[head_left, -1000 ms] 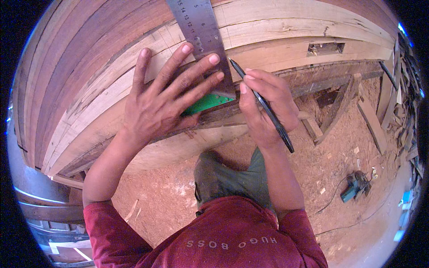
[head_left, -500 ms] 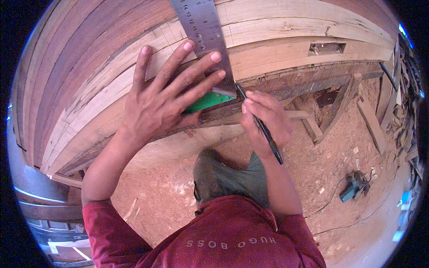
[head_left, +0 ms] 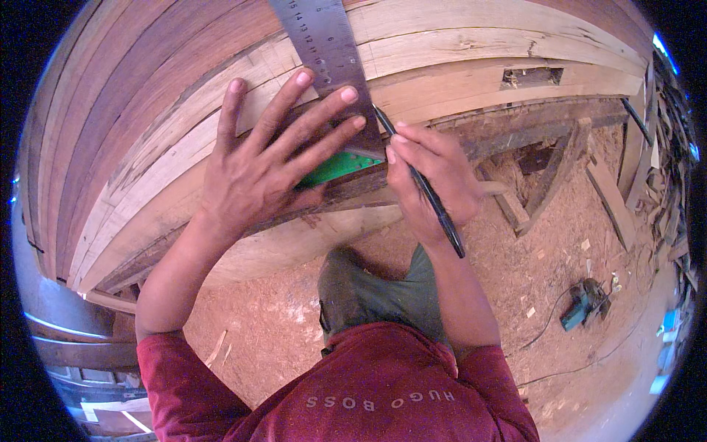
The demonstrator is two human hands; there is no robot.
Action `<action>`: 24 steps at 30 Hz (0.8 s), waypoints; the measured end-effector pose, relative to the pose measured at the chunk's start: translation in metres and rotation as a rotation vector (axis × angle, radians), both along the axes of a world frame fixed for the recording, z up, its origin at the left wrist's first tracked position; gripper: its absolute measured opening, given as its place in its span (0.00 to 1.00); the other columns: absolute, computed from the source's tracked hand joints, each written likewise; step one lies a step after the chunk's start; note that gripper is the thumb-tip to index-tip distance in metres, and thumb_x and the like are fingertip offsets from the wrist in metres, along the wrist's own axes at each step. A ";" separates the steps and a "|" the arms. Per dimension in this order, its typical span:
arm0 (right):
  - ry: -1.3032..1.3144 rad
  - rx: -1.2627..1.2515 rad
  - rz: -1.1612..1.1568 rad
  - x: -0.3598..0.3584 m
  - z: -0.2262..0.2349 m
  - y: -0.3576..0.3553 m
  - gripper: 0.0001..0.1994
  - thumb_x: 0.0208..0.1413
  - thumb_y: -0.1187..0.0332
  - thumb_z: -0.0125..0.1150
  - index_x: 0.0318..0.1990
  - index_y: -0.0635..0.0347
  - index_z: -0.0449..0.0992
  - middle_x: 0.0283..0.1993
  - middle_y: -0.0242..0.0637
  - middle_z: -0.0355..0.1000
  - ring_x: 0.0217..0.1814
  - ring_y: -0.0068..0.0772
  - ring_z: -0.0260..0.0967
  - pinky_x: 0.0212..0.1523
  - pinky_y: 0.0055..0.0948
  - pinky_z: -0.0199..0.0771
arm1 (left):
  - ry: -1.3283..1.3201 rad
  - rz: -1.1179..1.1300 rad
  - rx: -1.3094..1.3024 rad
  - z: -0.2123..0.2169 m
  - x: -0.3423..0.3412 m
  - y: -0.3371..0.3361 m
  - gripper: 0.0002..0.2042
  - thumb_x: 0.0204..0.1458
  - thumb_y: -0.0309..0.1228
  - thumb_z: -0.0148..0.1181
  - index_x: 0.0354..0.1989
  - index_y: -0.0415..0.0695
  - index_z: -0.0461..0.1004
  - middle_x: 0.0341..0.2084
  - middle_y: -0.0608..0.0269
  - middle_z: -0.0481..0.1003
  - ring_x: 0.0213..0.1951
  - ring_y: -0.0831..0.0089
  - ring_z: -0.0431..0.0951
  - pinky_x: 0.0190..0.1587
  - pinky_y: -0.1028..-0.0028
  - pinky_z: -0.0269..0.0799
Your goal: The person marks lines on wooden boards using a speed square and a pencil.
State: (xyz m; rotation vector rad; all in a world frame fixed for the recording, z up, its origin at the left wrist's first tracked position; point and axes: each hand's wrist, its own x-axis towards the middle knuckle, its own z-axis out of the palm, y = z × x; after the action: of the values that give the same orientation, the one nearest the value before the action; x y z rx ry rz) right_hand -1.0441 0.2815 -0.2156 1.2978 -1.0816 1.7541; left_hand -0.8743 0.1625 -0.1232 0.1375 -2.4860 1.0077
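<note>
My left hand [head_left: 269,166] lies flat, fingers spread, on a try square with a steel blade [head_left: 324,51] and a green stock [head_left: 337,167], pressing it against a stack of wooden planks [head_left: 184,110]. My right hand [head_left: 431,177] grips a black pencil [head_left: 427,199]. The pencil's tip touches the wood right beside the blade's right edge. The green stock is mostly hidden under my left palm.
The planks rest on a dark wooden trestle [head_left: 545,147]. Sawdust covers the ground [head_left: 515,280]. A teal power tool [head_left: 585,302] with its cord lies on the ground at the right. Scrap wood [head_left: 663,147] is piled at the far right.
My right hand has moved left and up toward the blade, bringing the pencil tip against its edge. My left hand has stayed on the square.
</note>
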 end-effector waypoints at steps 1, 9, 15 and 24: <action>-0.004 0.017 -0.020 0.001 -0.004 0.002 0.13 0.43 0.83 0.71 0.38 0.63 0.81 0.41 0.42 0.80 0.40 0.41 0.79 0.44 0.35 0.80 | 0.006 -0.008 -0.003 0.000 0.000 0.000 0.50 0.29 0.59 0.68 0.71 0.76 0.58 0.74 0.85 0.52 0.74 0.70 0.51 0.74 0.40 0.27; -0.080 0.191 -0.019 0.009 0.006 0.018 0.10 0.48 0.80 0.68 0.38 0.60 0.79 0.38 0.41 0.78 0.39 0.39 0.78 0.42 0.34 0.79 | 0.031 -0.025 0.009 -0.002 0.000 -0.001 0.50 0.28 0.58 0.68 0.70 0.75 0.59 0.73 0.85 0.52 0.74 0.71 0.52 0.74 0.40 0.27; -0.037 0.096 0.027 0.000 0.039 0.007 0.11 0.47 0.80 0.71 0.39 0.60 0.79 0.36 0.41 0.77 0.38 0.43 0.78 0.39 0.33 0.80 | 0.025 -0.010 -0.002 -0.002 -0.001 0.000 0.51 0.27 0.58 0.69 0.70 0.76 0.58 0.73 0.86 0.53 0.74 0.71 0.52 0.75 0.41 0.29; -0.002 0.104 -0.096 0.004 -0.014 0.014 0.12 0.43 0.79 0.75 0.35 0.61 0.78 0.36 0.44 0.78 0.36 0.42 0.79 0.36 0.33 0.82 | 0.013 -0.018 0.018 0.000 -0.001 0.001 0.52 0.26 0.57 0.70 0.70 0.76 0.58 0.73 0.86 0.52 0.74 0.72 0.52 0.75 0.41 0.29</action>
State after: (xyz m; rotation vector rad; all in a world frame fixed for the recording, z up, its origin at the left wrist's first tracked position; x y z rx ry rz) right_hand -1.0403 0.2956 -0.2292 1.2849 -1.2296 1.6477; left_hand -0.8748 0.1635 -0.1236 0.1274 -2.4805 0.9746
